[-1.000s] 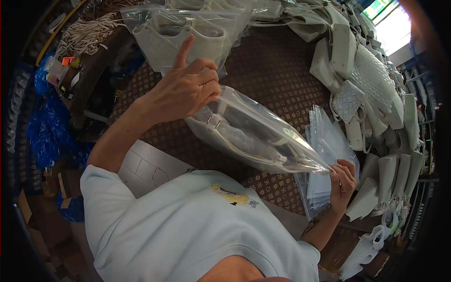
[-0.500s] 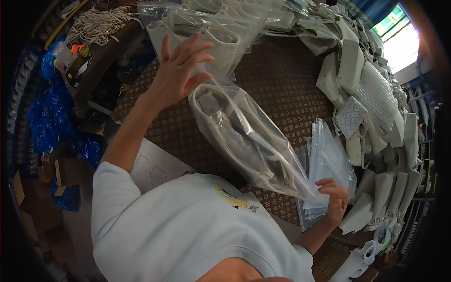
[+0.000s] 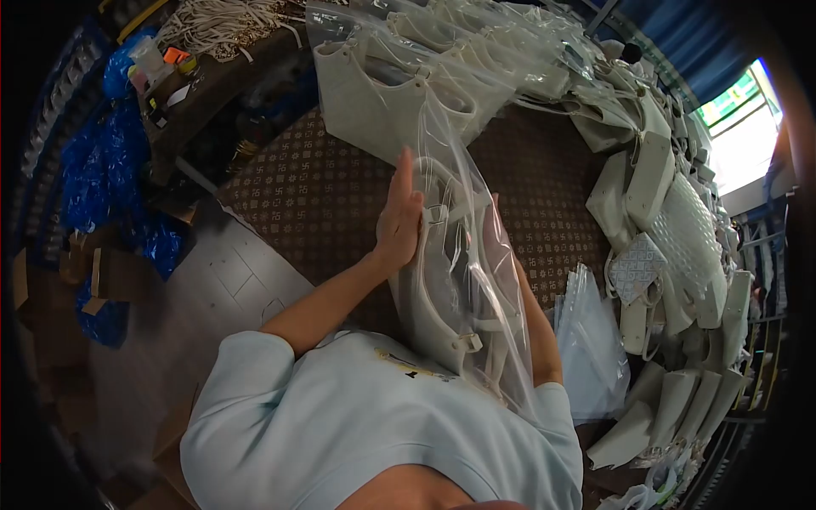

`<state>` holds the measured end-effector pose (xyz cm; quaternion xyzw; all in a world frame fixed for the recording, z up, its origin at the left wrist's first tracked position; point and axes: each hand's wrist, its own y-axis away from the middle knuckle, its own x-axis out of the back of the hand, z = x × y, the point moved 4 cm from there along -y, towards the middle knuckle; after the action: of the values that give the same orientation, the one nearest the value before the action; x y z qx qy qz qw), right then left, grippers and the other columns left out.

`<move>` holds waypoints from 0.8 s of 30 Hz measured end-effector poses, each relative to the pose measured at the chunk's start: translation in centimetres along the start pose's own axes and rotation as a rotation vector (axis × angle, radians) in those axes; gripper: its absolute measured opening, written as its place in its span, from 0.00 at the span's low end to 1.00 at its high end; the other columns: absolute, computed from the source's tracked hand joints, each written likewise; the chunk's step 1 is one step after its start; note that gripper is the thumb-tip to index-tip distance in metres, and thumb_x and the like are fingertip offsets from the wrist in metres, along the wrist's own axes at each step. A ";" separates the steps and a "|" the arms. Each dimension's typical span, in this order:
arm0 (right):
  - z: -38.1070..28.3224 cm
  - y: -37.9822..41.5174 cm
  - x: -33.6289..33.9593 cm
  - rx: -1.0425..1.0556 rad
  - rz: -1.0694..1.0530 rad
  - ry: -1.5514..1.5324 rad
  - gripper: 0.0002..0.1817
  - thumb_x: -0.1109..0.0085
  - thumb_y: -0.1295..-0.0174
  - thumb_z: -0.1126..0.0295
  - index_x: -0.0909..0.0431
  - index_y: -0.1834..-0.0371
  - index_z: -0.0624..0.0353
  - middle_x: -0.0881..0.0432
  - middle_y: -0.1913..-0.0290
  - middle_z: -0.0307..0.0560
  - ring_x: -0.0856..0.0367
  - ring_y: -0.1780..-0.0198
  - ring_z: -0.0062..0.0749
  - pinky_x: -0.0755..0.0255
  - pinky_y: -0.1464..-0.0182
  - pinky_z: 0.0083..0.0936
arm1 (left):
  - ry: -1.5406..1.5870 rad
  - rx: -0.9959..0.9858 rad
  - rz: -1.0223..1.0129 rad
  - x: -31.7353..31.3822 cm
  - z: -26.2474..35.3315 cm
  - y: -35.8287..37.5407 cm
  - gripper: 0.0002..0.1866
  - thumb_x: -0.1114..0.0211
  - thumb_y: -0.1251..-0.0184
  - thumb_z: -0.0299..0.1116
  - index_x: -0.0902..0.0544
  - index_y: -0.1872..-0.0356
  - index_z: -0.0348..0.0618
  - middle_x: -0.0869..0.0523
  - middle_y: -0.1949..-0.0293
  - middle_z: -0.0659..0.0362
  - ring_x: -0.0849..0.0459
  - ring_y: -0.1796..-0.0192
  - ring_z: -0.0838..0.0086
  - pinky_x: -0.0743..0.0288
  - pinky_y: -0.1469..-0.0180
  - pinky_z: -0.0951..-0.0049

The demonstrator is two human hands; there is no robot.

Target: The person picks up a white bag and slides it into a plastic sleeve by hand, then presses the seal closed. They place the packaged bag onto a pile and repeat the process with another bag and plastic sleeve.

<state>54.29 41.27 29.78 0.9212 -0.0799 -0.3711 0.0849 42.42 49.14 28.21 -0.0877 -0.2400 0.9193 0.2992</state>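
A cream handbag (image 3: 431,293) inside a clear plastic bag (image 3: 508,319) stands upright close to my chest, with metal fittings near its opening. My left hand (image 3: 399,217) lies flat along its left side, fingers stretched and pointing away from me. Against the opposite side is my right hand (image 3: 496,225), largely covered by the plastic and the handbag; only part of it shows, so its grip cannot be made out. The plastic's loose top reaches forward, beyond the handbag.
More wrapped cream handbags (image 3: 374,93) stand at the far table edge. Unwrapped handbags (image 3: 650,170) pile up along the right. Flat clear bags (image 3: 591,348) lie right of me. Straps (image 3: 225,25) heap at far left, above blue plastic (image 3: 106,170). A brown patterned cloth (image 3: 289,183) covers the table.
The wrapped handbag has turned from slanting to upright and come closer to my chest. My left hand has dropped from the plastic's top to its side; my right hand has moved left from its lower corner.
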 end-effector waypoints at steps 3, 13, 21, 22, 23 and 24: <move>-0.4 -1.1 -1.2 0.087 -0.079 0.212 0.41 0.77 0.35 0.37 0.50 0.30 0.61 0.46 0.31 0.51 0.50 0.30 0.38 0.58 0.30 0.30 | -0.266 -0.029 -0.055 -1.6 1.7 -2.0 0.33 0.65 0.29 0.44 0.58 0.31 0.31 0.55 0.29 0.45 0.58 0.27 0.58 0.71 0.30 0.59; 0.5 -1.9 -2.4 0.389 -0.097 0.479 0.45 0.80 0.37 0.34 0.58 0.29 0.62 0.52 0.28 0.48 0.56 0.28 0.36 0.62 0.29 0.29 | -0.342 -0.169 0.011 -2.6 1.6 -2.2 0.33 0.65 0.30 0.44 0.58 0.31 0.33 0.53 0.30 0.44 0.56 0.27 0.57 0.74 0.31 0.50; -6.0 3.5 -8.8 0.467 0.271 1.712 0.37 0.47 0.44 0.41 0.30 0.42 0.63 0.29 0.43 0.51 0.33 0.39 0.42 0.41 0.38 0.32 | -0.768 -0.670 -0.519 1.9 8.4 -8.5 0.22 0.40 0.38 0.35 0.27 0.42 0.50 0.26 0.41 0.62 0.43 0.30 0.62 0.71 0.30 0.47; -6.1 3.9 -9.8 0.566 0.312 1.938 0.28 0.42 0.47 0.48 0.25 0.53 0.62 0.26 0.52 0.49 0.29 0.47 0.40 0.36 0.46 0.31 | -0.760 -0.671 -0.520 2.0 8.7 -9.5 0.22 0.40 0.38 0.35 0.27 0.42 0.50 0.26 0.41 0.62 0.43 0.30 0.62 0.71 0.30 0.47; -6.0 4.0 -10.7 0.677 0.348 2.163 0.20 0.38 0.50 0.55 0.20 0.63 0.61 0.23 0.61 0.46 0.25 0.55 0.37 0.31 0.54 0.30 | -0.755 -0.699 -0.661 1.9 8.7 -10.1 0.13 0.37 0.41 0.35 0.22 0.54 0.52 0.22 0.52 0.67 0.37 0.34 0.66 0.71 0.31 0.45; -5.7 3.8 -10.9 0.678 0.346 2.164 0.20 0.38 0.50 0.55 0.20 0.63 0.61 0.23 0.61 0.46 0.25 0.55 0.37 0.31 0.54 0.30 | -0.751 -0.722 -0.804 1.8 8.6 -10.2 0.05 0.34 0.44 0.36 0.17 0.66 0.55 0.18 0.63 0.73 0.31 0.38 0.70 0.71 0.31 0.43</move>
<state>50.21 40.46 41.90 0.7099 -0.1864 0.6727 -0.0937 43.54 54.09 40.69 0.2406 -0.6355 0.5657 0.4671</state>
